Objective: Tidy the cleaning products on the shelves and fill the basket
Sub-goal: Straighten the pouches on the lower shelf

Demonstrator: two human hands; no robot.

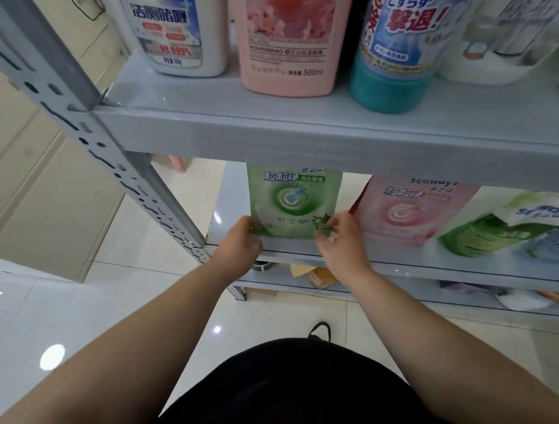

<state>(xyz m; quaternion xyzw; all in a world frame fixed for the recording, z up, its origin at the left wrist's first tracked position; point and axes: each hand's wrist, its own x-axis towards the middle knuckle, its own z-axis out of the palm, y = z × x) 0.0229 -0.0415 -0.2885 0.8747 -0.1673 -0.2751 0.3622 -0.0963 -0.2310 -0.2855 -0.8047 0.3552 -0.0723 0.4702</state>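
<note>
Green laundry pouch (pixel 293 203) upright at the middle shelf (pixel 432 272) front edge. Left hand (pixel 239 240) grips its lower-left corner and right hand (pixel 344 241) pinches the lower-right. Open shelf space lies to its left, pink "seaways" pouch (pixel 410 211) to its right.

Shelf frame (pixel 309 141) — grey painted metal, smooth, faint sheen. Green pouch (pixel 292 202) — glossy plastic film. Pink bottle (pixel 286 46) smooth plastic. Floor tiles (pixel 66 312) glossy, reflective.

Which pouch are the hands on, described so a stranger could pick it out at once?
On the grey metal shelving unit, look at the shelf below the row of bottles. The upright green plastic pouch stands at its left end, gripped at its bottom corners by the left hand and right hand. The pink plastic pouch beside it is untouched.
</note>
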